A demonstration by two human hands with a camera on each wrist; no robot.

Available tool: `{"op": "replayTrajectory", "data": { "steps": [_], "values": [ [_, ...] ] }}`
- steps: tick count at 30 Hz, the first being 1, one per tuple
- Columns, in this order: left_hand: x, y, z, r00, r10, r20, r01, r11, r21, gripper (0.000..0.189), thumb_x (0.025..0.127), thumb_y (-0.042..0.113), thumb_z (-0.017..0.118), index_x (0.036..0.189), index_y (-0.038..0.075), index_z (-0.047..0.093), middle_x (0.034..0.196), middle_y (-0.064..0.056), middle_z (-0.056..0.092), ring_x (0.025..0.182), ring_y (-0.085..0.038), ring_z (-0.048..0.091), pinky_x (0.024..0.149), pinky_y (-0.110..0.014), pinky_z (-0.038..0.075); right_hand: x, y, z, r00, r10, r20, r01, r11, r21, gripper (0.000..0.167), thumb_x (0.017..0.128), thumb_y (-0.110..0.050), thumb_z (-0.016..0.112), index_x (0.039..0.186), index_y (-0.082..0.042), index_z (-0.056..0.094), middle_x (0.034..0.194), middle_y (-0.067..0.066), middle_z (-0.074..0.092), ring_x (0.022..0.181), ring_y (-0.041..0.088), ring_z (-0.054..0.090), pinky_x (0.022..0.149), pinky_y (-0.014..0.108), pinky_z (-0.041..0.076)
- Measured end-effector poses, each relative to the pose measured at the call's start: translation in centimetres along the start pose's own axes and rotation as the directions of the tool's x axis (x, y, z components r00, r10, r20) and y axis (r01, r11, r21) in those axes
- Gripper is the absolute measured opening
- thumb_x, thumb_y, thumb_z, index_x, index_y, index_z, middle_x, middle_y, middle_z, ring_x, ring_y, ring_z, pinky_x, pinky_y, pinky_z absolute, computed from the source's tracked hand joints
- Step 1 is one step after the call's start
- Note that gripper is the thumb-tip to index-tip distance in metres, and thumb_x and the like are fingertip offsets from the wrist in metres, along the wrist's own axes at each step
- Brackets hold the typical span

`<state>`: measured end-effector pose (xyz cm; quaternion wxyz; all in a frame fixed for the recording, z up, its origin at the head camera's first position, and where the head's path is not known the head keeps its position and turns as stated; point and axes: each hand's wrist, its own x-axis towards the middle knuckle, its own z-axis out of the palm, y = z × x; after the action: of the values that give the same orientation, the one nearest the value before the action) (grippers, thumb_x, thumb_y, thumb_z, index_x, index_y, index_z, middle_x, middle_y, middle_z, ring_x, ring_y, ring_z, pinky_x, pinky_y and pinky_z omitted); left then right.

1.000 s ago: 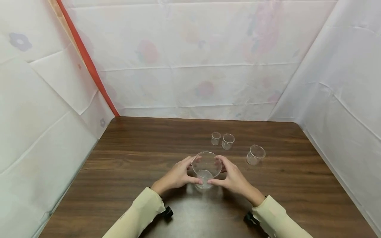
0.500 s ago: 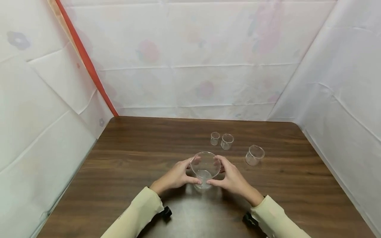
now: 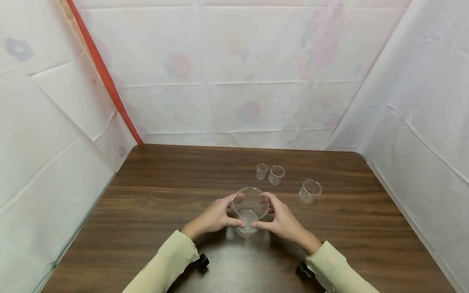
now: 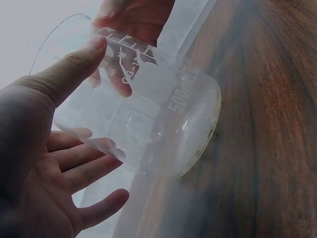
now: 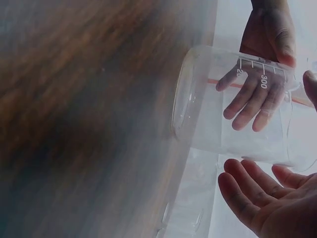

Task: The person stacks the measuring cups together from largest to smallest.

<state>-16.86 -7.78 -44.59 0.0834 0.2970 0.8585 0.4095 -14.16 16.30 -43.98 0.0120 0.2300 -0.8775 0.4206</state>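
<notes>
A clear glass beaker (image 3: pixel 250 209) stands upright near the middle of the table, held from both sides. My left hand (image 3: pixel 217 215) grips its left side, thumb in front and fingers round the back. On the right side my right hand (image 3: pixel 281 217) holds it the same way, the two thumb tips close together near its lower front. White measuring marks and "500ml" show on the beaker wall (image 4: pixel 148 82) in the left wrist view. Its base (image 5: pixel 184 99) is close to the wood in the right wrist view.
Behind and to the right stand three smaller glass beakers: the smallest beaker (image 3: pixel 261 172), a slightly larger beaker (image 3: pixel 276 176) beside it, and a wider beaker (image 3: pixel 310 192) further right. White patterned cloth (image 3: pixel 227 106) walls the brown wooden table (image 3: pixel 165 175) at the back and sides.
The whole head view has shifted slightly, so everything sits a little further left in it. Both hands keep the same hold on the large beaker.
</notes>
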Motion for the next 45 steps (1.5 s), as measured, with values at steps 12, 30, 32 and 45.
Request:
{"op": "replayTrajectory", "data": {
  "steps": [12, 30, 32, 45],
  "values": [
    [0.7, 0.5, 0.3, 1.0, -0.025, -0.005, 0.025, 1.0, -0.003, 0.084, 0.074, 0.033, 0.085, 0.144, 0.013, 0.045, 0.138, -0.006, 0.058, 0.13, -0.024, 0.053, 0.109, -0.046, 0.042, 0.5, -0.1, -3.0, 0.995, -0.099, 0.009, 0.099, 0.995, -0.017, 0.087, 0.076, -0.037, 0.082, 0.143, -0.001, 0.039, 0.121, 0.02, 0.06, 0.103, 0.032, 0.063, 0.085, 0.037, 0.054],
    [1.0, 0.1, 0.2, 1.0, -0.015, 0.0, 0.015, 1.0, -0.025, 0.083, 0.075, 0.034, 0.084, 0.143, 0.006, 0.045, 0.14, -0.009, 0.057, 0.131, -0.025, 0.052, 0.109, -0.047, 0.041, 2.1, 0.8, -7.4, 0.991, 0.008, -0.134, -0.033, 0.982, -0.187, 0.052, 0.089, -0.029, 0.071, 0.131, -0.002, 0.054, 0.116, 0.014, 0.06, 0.103, 0.031, 0.063, 0.085, 0.046, 0.055],
    [1.1, 0.1, 0.2, 1.0, -0.019, 0.001, 0.019, 1.0, -0.019, 0.084, 0.075, 0.036, 0.084, 0.144, 0.007, 0.045, 0.14, -0.008, 0.057, 0.132, -0.025, 0.051, 0.11, -0.046, 0.041, 2.2, 1.0, -7.9, 0.989, 0.052, -0.139, -0.082, 0.973, -0.216, 0.054, 0.09, -0.033, 0.071, 0.131, -0.003, 0.055, 0.116, 0.015, 0.06, 0.103, 0.031, 0.063, 0.086, 0.047, 0.054],
    [1.3, -0.1, 0.0, 1.0, -0.019, -0.009, 0.019, 1.0, -0.002, 0.083, 0.074, 0.035, 0.084, 0.142, 0.008, 0.046, 0.138, -0.007, 0.058, 0.131, -0.024, 0.052, 0.109, -0.048, 0.041, 3.4, 1.7, -10.3, 0.977, 0.162, -0.139, -0.207, 0.876, -0.435, 0.06, 0.091, -0.046, 0.065, 0.127, 0.001, 0.058, 0.117, 0.02, 0.06, 0.106, 0.035, 0.06, 0.086, 0.051, 0.05]
  ]
}}
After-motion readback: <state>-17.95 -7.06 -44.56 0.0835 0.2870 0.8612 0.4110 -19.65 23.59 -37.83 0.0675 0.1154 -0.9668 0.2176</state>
